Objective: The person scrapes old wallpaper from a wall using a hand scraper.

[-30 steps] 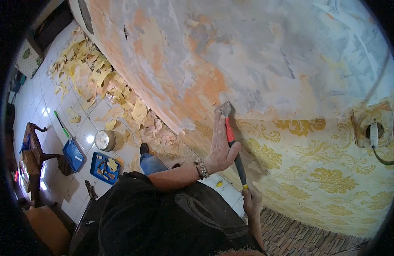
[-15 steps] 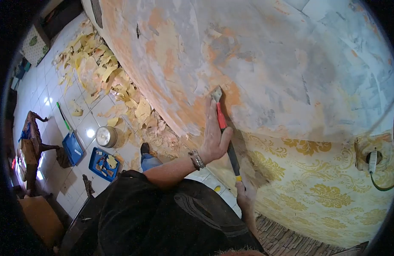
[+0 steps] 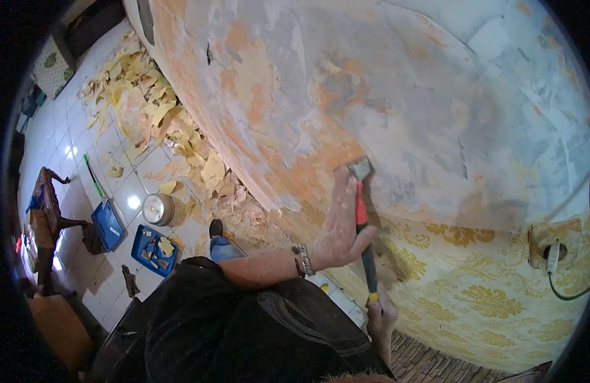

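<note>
A long-handled scraper [image 3: 368, 258] with a red neck and dark grip leans against the wall [image 3: 423, 115], its metal blade at the edge of an orange patch. My left hand [image 3: 340, 236], with a metal bracelet at the wrist, is closed on the upper handle. Its fingers stretch along the tool toward the blade, and the thumb lies across the grip. Lower down, my right hand [image 3: 382, 313] wraps around the handle's end, below a yellow band. Patterned yellow wallpaper [image 3: 493, 297] covers the lower wall.
Torn wallpaper scraps [image 3: 161, 108] lie along the wall's foot. On the tiled floor are a bucket [image 3: 158, 209], a blue tray [image 3: 153, 250] with tools, a blue dustpan [image 3: 107, 225] and wooden furniture [image 3: 47, 207]. A cabled socket [image 3: 553, 255] hangs from the wall.
Both hands and the scraper have moved right and slightly down the wall. The blade has gone from within the orange patch to its right edge.
</note>
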A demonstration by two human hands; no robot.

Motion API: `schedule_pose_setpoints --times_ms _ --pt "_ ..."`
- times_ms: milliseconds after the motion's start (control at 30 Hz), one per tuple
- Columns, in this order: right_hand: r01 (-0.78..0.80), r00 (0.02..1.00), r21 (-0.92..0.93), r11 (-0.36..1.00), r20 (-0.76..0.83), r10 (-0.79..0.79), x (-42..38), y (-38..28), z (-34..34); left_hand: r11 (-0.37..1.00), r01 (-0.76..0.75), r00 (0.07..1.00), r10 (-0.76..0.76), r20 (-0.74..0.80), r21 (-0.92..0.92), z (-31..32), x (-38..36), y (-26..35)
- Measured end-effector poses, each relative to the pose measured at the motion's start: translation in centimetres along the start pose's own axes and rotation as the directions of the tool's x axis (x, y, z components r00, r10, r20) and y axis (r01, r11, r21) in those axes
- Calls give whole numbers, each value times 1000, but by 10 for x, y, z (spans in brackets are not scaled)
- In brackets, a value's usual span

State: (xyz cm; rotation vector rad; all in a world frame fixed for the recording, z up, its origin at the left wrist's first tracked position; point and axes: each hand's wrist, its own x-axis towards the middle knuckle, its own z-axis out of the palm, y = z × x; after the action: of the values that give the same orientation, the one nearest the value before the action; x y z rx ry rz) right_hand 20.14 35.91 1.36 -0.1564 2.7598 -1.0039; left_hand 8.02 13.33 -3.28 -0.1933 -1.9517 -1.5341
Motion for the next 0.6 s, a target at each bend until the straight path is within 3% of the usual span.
schedule_pose_setpoints --times_ms 33,100,167,233,300,433,500,600 --pt "97 994 72 993 -62 -93 -4 4 0 999 -35 999 35 -17 -24 0 1 1" --pt "75 996 11 997 -40 -74 9 -9 6 997 -69 997 68 -22 -46 -11 5 0" --pt "44 998 38 998 34 -45 31 -39 13 990 -68 996 74 -42 123 -33 24 -12" --pt "13 999 49 999 43 -15 32 -50 10 988 -60 996 69 -58 141 -33 25 -13" --pt "-108 990 -70 992 89 114 20 -38 2 997 -83 994 82 -77 -6 -19 20 -10" --pt "-100 993 27 995 61 98 11 -35 7 993 -115 992 115 -44 13 -21 15 -9" --pt "75 995 -55 996 70 -72 42 -56 17 990 -111 983 122 -137 85 -39 37 -28" --pt "137 990 14 991 21 -137 65 -64 21 987 -144 967 157 -200 78 -46 49 -36"
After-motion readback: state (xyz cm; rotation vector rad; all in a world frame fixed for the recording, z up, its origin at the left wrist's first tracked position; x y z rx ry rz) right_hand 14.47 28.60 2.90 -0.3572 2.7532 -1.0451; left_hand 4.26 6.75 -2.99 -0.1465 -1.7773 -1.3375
